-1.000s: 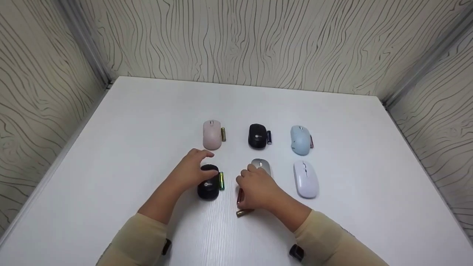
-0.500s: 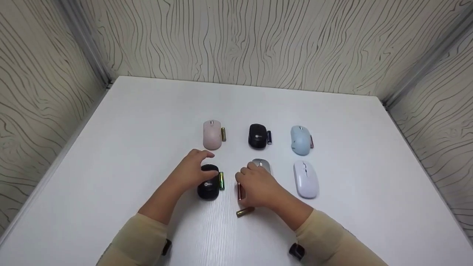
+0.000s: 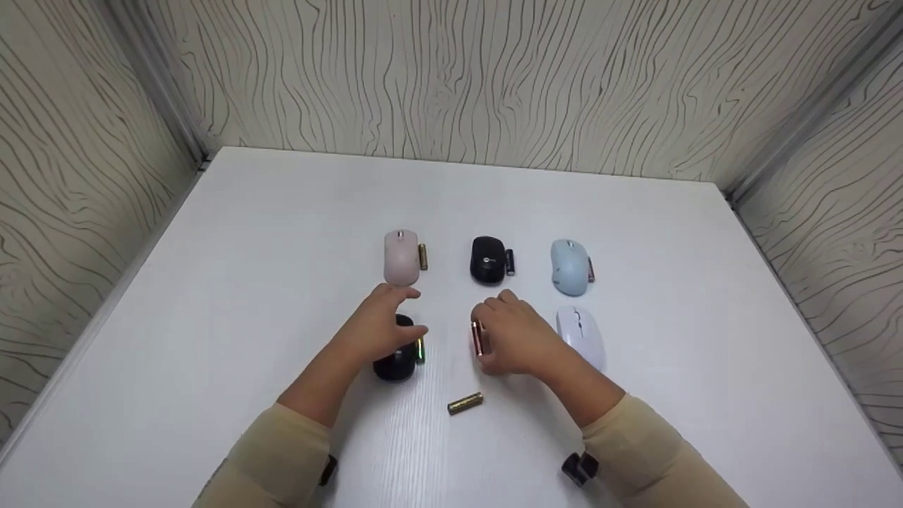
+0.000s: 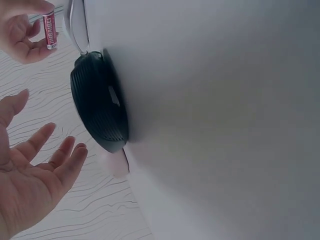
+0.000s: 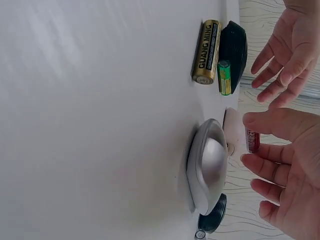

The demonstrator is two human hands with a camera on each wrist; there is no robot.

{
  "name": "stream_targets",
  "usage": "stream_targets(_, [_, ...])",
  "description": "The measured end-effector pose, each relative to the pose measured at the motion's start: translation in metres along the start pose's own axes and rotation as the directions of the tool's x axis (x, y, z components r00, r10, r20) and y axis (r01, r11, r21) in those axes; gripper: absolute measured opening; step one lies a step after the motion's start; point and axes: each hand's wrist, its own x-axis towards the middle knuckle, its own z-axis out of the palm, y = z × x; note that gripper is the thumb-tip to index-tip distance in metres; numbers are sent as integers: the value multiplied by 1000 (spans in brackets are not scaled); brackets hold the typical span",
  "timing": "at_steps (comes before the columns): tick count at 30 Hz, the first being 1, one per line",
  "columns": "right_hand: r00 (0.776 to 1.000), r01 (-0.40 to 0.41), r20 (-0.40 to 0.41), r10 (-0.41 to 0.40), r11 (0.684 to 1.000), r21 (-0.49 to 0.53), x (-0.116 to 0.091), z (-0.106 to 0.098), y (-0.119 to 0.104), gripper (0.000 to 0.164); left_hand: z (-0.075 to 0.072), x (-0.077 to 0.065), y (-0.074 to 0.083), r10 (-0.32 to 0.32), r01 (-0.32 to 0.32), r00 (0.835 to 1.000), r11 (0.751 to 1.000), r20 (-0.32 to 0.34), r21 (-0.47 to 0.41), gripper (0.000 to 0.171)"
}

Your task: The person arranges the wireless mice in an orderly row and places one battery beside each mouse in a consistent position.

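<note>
My right hand [image 3: 522,335] pinches a red battery [image 3: 477,340] between thumb and fingers, raised off the table; the right wrist view shows the red battery [image 5: 253,142] end-on between the fingertips. Beneath it, a silver-grey computer mouse [image 5: 212,160] lies on the table, hidden by the hand in the head view. A gold battery [image 3: 465,403] lies slanted on the table nearer to me. My left hand [image 3: 377,328] hovers with fingers spread over a black mouse [image 3: 393,365], apart from it in the left wrist view. Beside that mouse lies a green battery [image 3: 421,351].
Across the back row lie a pink mouse [image 3: 401,258], another black mouse [image 3: 487,260] and a light blue mouse [image 3: 569,268], each with a battery at its right side. A white mouse [image 3: 580,335] lies right of my right hand, partly covered by it.
My right hand has moved up and to the right with the red battery, uncovering the gold battery. The left hand has barely moved; the head view has shifted slightly.
</note>
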Motion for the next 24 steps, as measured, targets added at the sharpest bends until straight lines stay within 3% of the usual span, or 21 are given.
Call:
stream_targets(8, [995,-103,16,102,991,85,-9,-9,19,54,6,6,15,49,-49,999,999,5,-7,54])
stream_targets(14, [991,-129,-11,132,981,148,-16,-11,34,45,16,13,26,92,-93,995,996,30,18,54])
stream_targets(24, [995,-74,-57,83,985,154,-24,-6,56,37,29,18,42,145,-150,987,986,71,69,52])
